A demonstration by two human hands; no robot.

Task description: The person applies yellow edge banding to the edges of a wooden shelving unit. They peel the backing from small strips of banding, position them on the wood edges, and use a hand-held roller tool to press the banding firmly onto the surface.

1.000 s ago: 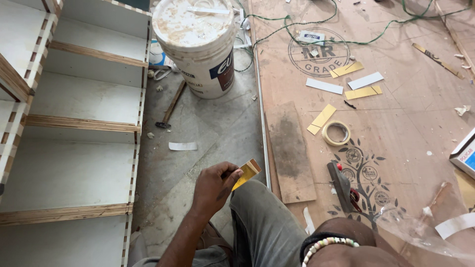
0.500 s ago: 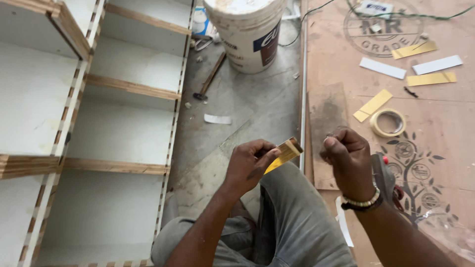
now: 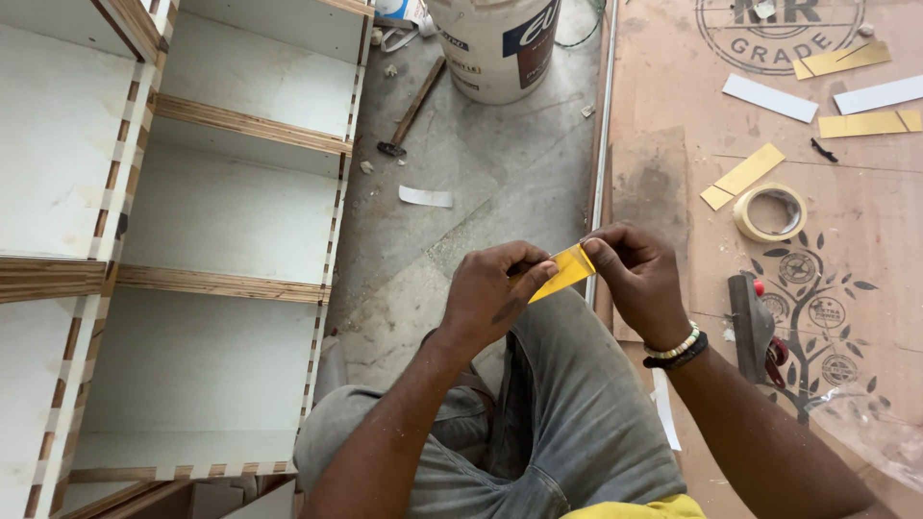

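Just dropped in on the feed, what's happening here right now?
A person sits on the floor, holding a small yellow strip between both hands: the left hand pinches one end, the right hand the other, above a grey-trousered knee. To the left lies a white shelf unit with plywood edges. A tape roll and more yellow strips lie on the brown board to the right; a hammer and a white bucket are ahead.
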